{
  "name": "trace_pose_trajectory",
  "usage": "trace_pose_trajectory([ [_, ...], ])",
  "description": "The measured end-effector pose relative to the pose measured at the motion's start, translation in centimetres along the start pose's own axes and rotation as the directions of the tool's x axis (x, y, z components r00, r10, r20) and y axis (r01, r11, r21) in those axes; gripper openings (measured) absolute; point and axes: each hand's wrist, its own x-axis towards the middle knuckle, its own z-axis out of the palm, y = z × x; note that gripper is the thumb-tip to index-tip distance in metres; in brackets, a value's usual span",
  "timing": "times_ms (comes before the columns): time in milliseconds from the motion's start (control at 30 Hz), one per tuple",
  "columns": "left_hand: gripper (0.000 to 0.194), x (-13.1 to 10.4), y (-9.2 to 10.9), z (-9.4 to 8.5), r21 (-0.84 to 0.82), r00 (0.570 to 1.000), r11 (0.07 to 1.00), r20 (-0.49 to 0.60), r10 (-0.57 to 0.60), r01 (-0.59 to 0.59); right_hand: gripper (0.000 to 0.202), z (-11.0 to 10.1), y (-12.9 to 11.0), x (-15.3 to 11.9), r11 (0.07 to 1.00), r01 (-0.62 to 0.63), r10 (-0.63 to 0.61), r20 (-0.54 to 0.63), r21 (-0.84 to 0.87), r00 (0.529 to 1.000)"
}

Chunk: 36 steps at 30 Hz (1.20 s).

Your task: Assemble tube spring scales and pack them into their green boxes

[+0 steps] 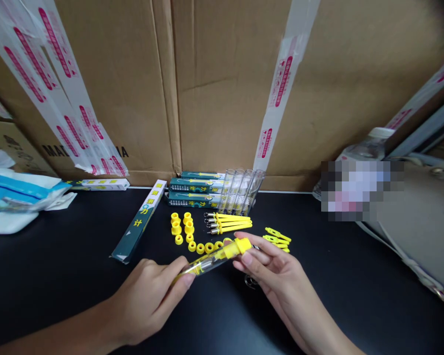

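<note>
Held tilted above the table is a clear-tubed spring scale (210, 261) with yellow parts and a metal spring inside. My left hand (148, 298) wraps its lower end, thumb and forefinger pinching the tube. At the upper right end, my right hand (274, 271) grips the yellow cap (241, 245) between thumb and fingers. A metal hook (250, 281) shows partly below the right hand. Behind the tube, yellow collars (175, 228) stand in short rows and a curved line. Several yellow rods with metal springs (231, 224) lie side by side, and small yellow flat pieces (277, 236) rest beyond my right fingers.
Several clear tubes (240, 192) lean against stacked green-and-white boxes (192, 199). Another narrow box (139, 221) lies at an angle to the left. Cardboard (222, 98) walls the back. A plastic package (25, 192) sits far left; a bottle (366, 145) and a pale bag (422, 227) are right.
</note>
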Motion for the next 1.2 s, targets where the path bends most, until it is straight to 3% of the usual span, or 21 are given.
trace_pose_trajectory([
  [267,0.03,-0.1,-0.1,0.0,0.023,0.999,0.999,-0.021,0.039,-0.039,0.031,0.17,0.0,-0.03,0.994,0.075,-0.076,-0.01,-0.082,0.997],
  [400,0.028,-0.11,0.02,0.0,0.017,0.998,0.999,-0.05,0.048,-0.047,0.031,0.46,-0.31,-0.19,0.998,0.055,-0.055,0.005,-0.039,0.998],
  [533,0.028,0.03,0.11,0.0,-0.006,0.997,0.999,-0.058,0.048,-0.048,0.017,0.64,-0.33,-0.2,0.999,0.046,-0.046,0.013,0.015,0.999],
  [667,0.027,0.05,0.0,0.09,0.023,0.996,0.999,-0.074,0.05,-0.048,0.019,0.66,-0.16,-0.17,0.997,0.025,-0.024,-0.01,0.068,1.0],
  [800,0.027,0.04,-0.08,0.2,0.024,0.995,0.998,-0.082,0.054,-0.053,0.044,0.58,-0.16,-0.17,0.997,0.008,-0.008,-0.004,0.081,1.0],
  [1000,0.029,0.06,-0.04,0.18,0.054,0.994,0.997,-0.092,0.057,-0.052,0.02,0.62,-0.28,-0.08,0.998,0.009,-0.009,-0.004,0.058,1.0],
  [1200,0.025,0.0,-0.01,0.12,0.024,0.993,0.998,-0.105,0.058,-0.056,0.031,0.55,-0.19,-0.12,0.996,-0.012,0.015,-0.036,0.085,0.999],
])
